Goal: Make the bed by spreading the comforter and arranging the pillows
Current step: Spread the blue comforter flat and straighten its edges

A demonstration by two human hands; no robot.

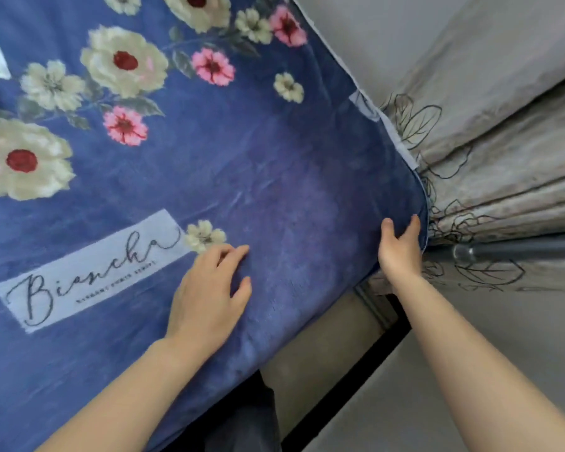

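Comforter (274, 177), blue with flowers, lies spread flat over the bed, rounded corner to your right; your left hand (206, 298) rests palm-down on it just beside the white printed label (88, 272), fingers relaxed, gripping nothing; your right hand (400, 249) sits at that corner's edge, thumb on the fabric; cannot tell whether the fingers pinch the hem. Beige leaf-print curtain (503, 158) hangs just beyond the corner; a metal pole (519, 251) crosses it.
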